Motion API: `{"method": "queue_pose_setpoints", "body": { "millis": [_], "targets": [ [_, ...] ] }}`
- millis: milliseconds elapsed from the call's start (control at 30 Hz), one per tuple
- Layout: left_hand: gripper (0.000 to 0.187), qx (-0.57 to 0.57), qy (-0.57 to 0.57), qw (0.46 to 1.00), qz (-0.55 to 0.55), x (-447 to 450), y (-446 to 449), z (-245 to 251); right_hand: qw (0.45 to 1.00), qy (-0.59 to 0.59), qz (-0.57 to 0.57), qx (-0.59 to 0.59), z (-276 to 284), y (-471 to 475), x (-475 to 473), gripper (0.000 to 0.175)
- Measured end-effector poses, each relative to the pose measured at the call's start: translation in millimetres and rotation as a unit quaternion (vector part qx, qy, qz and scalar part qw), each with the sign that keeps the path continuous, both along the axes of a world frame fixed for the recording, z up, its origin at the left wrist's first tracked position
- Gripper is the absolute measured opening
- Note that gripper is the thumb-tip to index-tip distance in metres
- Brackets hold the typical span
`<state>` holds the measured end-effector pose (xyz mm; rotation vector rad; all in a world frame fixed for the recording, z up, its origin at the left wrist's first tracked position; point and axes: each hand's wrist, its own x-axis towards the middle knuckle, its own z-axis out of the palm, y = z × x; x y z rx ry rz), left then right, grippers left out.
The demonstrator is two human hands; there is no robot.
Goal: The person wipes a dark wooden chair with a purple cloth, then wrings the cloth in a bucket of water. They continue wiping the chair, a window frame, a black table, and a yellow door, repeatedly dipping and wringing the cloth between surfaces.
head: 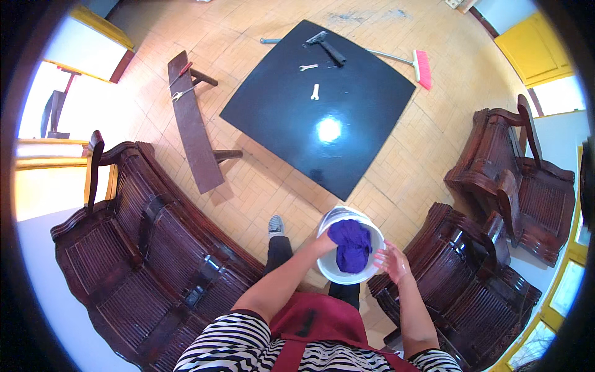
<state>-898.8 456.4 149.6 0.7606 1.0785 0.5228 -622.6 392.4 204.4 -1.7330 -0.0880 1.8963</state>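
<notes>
Before me is a white bucket (pixel 326 266), its mouth facing up; what it rests on is hidden. A bunched purple cloth (pixel 352 249) is at the bucket's mouth. My left hand (pixel 324 244) reaches over the left rim and is shut on the cloth, which covers the fingertips. At the right rim, my right hand (pixel 393 262) has its fingers spread, with the fingertips against or just over the edge. Something wet or whitish shows on that hand.
Beyond the bucket stands a black square table (pixel 279 97) carrying a squeegee (pixel 331 50) and two wrenches (pixel 308 67). A pink broom (pixel 422 69) lies behind it. Left, a wooden bench (pixel 197 153) holds scissors (pixel 178 96) and a red-handled tool (pixel 185 69). Dark wooden seats (pixel 172 228) flank me.
</notes>
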Motion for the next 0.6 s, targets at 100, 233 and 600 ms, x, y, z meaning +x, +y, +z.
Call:
{"method": "queue_pose_setpoints", "body": {
  "millis": [100, 233, 600],
  "targets": [
    [0.046, -0.025, -0.098, 0.993, 0.061, -83, 53, 27, 0.994, -0.101, 0.023, 0.029, -17, 37, -50, 0.044],
    [0.044, 0.040, -0.015, 0.999, 0.033, -176, 136, 62, 0.924, -0.323, 0.140, 0.151, -63, 118, -116, 0.037],
    [0.078, 0.360, 0.544, 0.725, -0.221, -148, 208, -23, 0.629, -0.587, 0.483, 0.163, -84, 309, -186, 0.092]
  ]
}}
